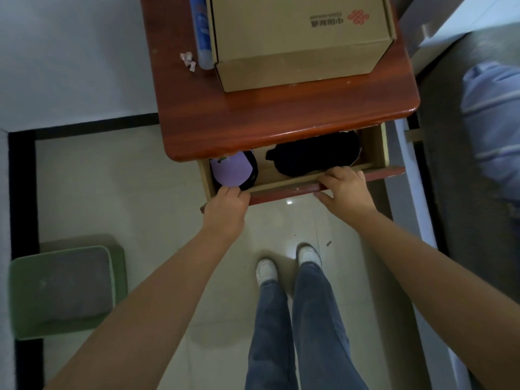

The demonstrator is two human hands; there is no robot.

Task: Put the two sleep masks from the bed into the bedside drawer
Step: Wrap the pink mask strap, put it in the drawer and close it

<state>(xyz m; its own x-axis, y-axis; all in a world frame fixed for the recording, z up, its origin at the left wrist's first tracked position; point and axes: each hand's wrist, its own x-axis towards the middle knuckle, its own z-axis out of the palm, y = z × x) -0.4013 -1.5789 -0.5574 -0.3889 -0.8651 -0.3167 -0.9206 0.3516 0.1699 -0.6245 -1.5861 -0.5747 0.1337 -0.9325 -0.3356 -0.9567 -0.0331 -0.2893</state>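
Red-brown bedside table (281,119) with a big cardboard box (298,40) on top, drawer (284,190) pulled open below. Inside, black sleep mask (315,157) on the right, purple sleep mask (230,171) on the left. Left hand (225,209) and right hand (344,190) both gripping the drawer's front edge.

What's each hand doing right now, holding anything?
Left hand: closed on the left end of the drawer front, no mask in it.
Right hand: fingers curled over the drawer front's top edge, gripping it, no mask held.
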